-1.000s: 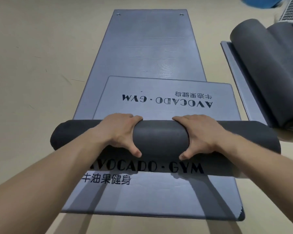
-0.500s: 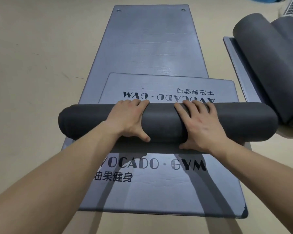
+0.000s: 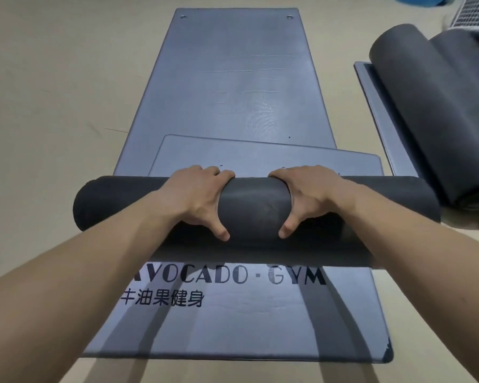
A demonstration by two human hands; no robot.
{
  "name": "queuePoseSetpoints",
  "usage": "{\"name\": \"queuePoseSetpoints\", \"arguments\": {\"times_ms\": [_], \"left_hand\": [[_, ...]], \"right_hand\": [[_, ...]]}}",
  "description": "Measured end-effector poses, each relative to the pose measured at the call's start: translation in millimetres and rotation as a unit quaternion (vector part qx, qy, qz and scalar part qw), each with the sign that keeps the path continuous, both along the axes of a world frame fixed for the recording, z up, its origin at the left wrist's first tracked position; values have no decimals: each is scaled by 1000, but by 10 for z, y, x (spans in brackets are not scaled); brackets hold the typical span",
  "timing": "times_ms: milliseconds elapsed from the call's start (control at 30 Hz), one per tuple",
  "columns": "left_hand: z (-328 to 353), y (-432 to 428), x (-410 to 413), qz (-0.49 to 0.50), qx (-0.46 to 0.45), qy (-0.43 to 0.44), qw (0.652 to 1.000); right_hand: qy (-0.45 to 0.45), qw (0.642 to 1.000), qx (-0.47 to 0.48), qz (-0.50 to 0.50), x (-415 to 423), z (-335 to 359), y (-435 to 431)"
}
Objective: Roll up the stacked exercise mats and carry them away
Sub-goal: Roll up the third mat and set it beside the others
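And there was the dark roll, lying crosswise on the stack, clamped near its middle by both hands with a stretch of bare roll between them. The left hand wrapped it, fingers curled over the far side and thumb hooked on the near face. The right hand mirrored that hold. Just beyond the fingertips, the unrolled end of that same mat lay flat, its far edge slightly skewed. Under the wrists, the lower mat showed its AVOCADO · GYM print and ran on well past the hands to two eyelets at its far end. Out beyond the right hand, more rolled mats sat on another flat mat, all on the tan floor.
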State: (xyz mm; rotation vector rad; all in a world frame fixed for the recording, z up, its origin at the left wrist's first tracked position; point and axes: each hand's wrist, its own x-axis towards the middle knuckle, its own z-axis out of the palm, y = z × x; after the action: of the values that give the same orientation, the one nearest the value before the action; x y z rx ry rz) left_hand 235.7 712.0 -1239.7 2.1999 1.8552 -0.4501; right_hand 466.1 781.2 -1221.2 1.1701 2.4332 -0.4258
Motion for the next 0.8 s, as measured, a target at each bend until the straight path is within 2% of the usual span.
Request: {"name": "queuePoseSetpoints", "arguments": {"times_ms": [33,100,200,267,300,367,400,467,633,733,800], "left_hand": [[11,-49,-7,-5,-11,3,1000],[48,-50,-7,-6,-34,-4,999],[112,106,-50,26,-78,-67,994],[96,93,-90,41,-57,-98,993],[81,26,-115,44,-11,-96,994],[-20,-187,-139,18,97,-21,995],[-108,-290,-140,-2,121,21,992],[-236,-246,-210,-16,131,41,990],[-122,275,-350,-10,78,-4,997],[-228,304,-288,1,101,49,994],[-195,441,-262,18,99,37,994]], "right_hand": [[6,1000,17,3,59,-49,-120],[19,993,116,8,192,-187,-399],[15,975,219,16,350,-440,-694],[14,978,207,25,356,-449,-583],[20,982,188,25,328,-393,-430],[23,992,124,20,238,-195,-54],[17,995,91,18,193,-117,90],[15,997,76,8,132,-144,202],[27,969,247,-3,149,-520,-112],[34,976,214,12,89,-401,232],[25,985,170,7,2,-263,466]]}}
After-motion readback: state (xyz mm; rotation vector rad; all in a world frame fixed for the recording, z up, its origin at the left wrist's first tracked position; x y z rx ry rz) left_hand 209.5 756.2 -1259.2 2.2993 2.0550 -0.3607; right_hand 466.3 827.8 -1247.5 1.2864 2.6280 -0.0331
